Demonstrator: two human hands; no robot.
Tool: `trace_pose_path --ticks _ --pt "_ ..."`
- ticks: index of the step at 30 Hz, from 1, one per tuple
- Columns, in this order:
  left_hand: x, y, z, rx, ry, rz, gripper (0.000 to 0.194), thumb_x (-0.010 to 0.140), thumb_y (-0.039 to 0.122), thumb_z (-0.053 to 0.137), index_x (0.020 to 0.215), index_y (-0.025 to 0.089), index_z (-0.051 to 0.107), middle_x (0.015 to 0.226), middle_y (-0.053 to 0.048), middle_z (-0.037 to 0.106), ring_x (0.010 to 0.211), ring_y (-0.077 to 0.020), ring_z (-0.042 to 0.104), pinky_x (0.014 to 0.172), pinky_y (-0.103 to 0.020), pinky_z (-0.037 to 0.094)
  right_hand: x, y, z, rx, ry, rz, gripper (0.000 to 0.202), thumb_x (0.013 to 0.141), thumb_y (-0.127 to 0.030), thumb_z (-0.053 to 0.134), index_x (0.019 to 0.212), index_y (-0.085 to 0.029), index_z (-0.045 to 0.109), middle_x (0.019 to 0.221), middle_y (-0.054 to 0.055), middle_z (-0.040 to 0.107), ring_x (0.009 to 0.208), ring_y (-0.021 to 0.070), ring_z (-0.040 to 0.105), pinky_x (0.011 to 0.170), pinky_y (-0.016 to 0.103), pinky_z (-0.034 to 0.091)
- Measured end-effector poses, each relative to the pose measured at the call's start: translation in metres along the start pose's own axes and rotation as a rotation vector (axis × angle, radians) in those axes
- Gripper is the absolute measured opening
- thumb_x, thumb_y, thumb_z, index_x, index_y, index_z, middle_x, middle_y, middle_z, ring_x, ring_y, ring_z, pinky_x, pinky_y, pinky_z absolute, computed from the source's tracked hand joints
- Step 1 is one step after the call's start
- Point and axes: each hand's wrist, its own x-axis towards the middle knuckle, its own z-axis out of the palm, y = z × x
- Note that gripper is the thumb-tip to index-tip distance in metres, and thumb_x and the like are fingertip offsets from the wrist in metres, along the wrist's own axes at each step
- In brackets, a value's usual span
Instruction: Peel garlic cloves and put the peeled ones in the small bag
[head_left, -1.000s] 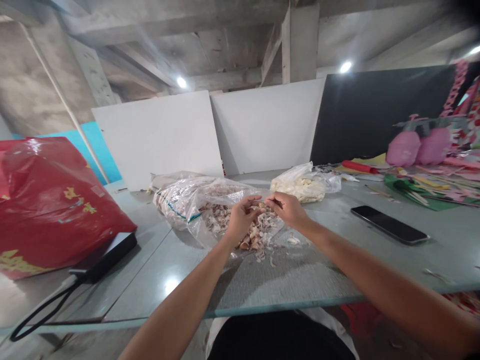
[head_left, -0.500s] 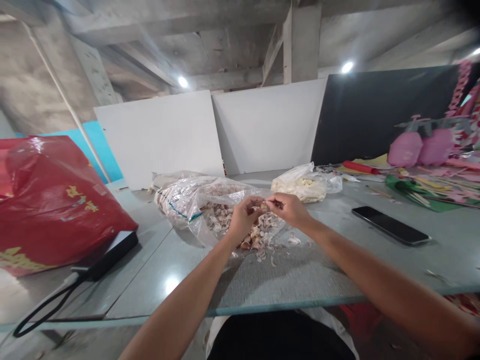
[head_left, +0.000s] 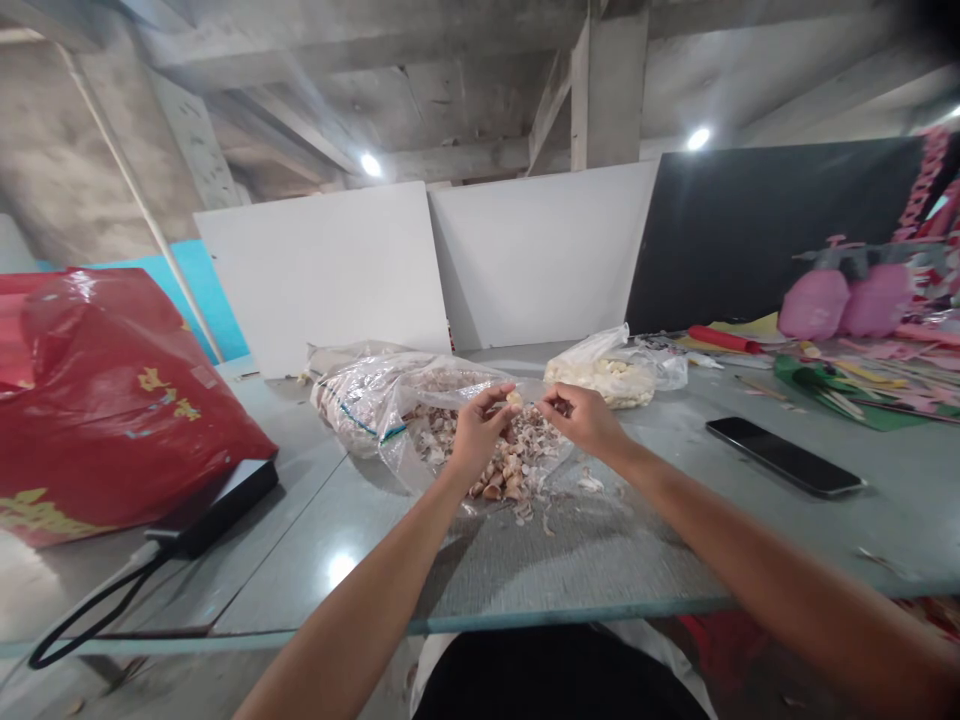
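Pale yellow and small, a garlic clove [head_left: 514,399] sat in the grip of the left hand [head_left: 476,435], pinched above a loose heap of brown-and-white garlic pieces [head_left: 511,472] beside a clear plastic bag [head_left: 401,462]. The right hand [head_left: 585,416] was just beside it, fingertips drawn together; whether its grip held a scrap, one could not tell. Too light a pinch might have dropped the clove among the pieces; a careless sweep could have scattered skins across the grey worktop [head_left: 600,570].

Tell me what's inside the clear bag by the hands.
Cloves and papery skins show at the mouth of the clear bag. The left hand and right hand hide some; crumpled plastic obscures what lies deeper.
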Motion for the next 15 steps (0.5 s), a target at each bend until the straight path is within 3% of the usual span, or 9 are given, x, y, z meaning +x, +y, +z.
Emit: trace_pose_path --ticks 6,15 --pt "-0.0025 -0.0013 0.0009 0.129 -0.054 0.002 0.037 0.062 0.034 0.071 0.092 0.014 0.062 0.057 0.004 0.053 0.040 -0.0043 0.045 0.041 -0.017 0.037 -0.0013 -0.0033 0.0008 0.065 -0.031 -0.060 0.024 0.082 -0.034 0.049 0.094 -0.019 0.062 0.078 0.003 0.063 0.061 0.0110 0.055 0.056 0.020 0.041" --pt "-0.0042 -0.0034 0.0020 0.189 -0.065 -0.031 0.040 0.061 0.035 0.072 0.094 0.014 0.063 0.046 0.006 0.046 0.038 -0.0045 0.043 0.039 -0.016 0.033 -0.0014 -0.0062 0.0013 0.029 0.020 -0.095 0.013 0.079 -0.025 0.049 0.073 -0.018 0.058 0.064 0.000 0.056 0.056 0.0095 0.048 0.056 0.020 0.038"
